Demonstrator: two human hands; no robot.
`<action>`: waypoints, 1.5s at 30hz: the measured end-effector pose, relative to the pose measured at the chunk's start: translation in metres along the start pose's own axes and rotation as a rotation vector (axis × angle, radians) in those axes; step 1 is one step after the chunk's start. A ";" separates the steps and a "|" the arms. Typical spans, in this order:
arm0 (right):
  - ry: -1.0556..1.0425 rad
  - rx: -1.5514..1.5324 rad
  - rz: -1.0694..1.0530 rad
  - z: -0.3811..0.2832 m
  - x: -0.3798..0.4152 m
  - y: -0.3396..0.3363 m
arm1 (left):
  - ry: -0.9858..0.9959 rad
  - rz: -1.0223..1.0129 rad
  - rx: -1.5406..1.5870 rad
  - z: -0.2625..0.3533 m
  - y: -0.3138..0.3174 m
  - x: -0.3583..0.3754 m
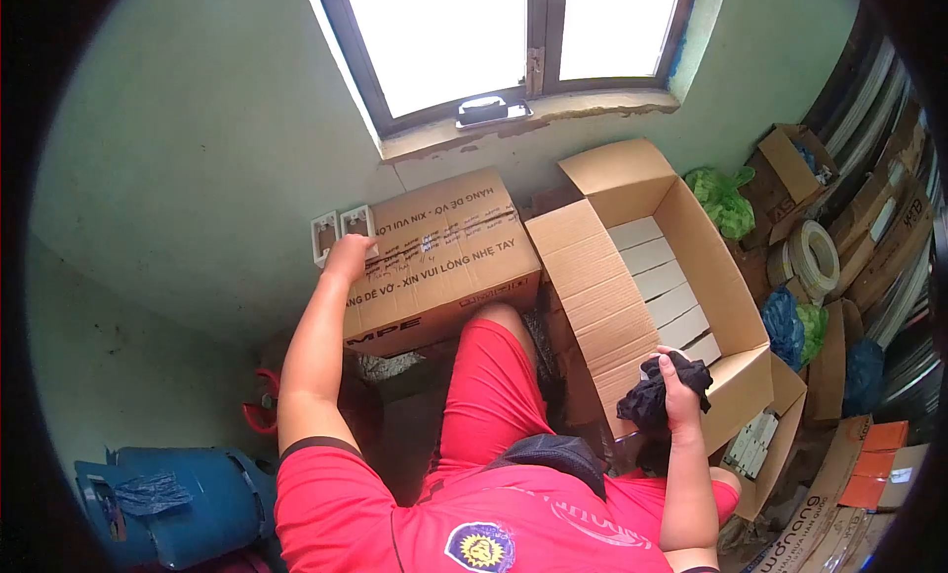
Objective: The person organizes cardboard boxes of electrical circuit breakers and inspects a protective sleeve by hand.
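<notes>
Two white plastic square frames (356, 220), which look like electrical mounting boxes, stand side by side at the left end of a closed cardboard carton (434, 242). My left hand (348, 258) is at the nearer edge of the right one, its fingers closed on it. My right hand (680, 390) grips a crumpled black cloth (647, 403) over the near end of an open cardboard box (583, 286). Inside that box lies a row of several white flat-topped pieces (657, 281). What the fingers under the cloth do is hidden.
A window sill (583, 107) holds a small tray (494, 113). Blue gas cylinder (183, 504) at lower left. On the right are a green plastic bag (724, 200), a tape-like roll (812, 261), a smaller box with white parts (755, 445) and stacked cartons (810, 504).
</notes>
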State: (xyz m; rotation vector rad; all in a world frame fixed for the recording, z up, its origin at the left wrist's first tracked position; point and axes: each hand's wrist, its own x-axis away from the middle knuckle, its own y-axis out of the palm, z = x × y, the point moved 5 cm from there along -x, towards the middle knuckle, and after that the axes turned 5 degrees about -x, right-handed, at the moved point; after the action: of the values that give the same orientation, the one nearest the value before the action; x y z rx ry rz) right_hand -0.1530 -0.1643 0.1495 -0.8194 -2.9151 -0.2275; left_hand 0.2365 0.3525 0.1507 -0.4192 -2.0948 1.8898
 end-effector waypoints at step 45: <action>0.092 -0.269 0.120 -0.012 -0.014 -0.031 | -0.824 0.296 0.545 -0.073 0.071 0.068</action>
State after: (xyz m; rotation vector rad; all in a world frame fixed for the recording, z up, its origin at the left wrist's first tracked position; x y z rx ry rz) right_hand -0.1568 -0.1998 0.1561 -0.9875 -2.7744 -0.6394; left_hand 0.2044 0.4530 0.0887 0.2439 -1.8227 3.0678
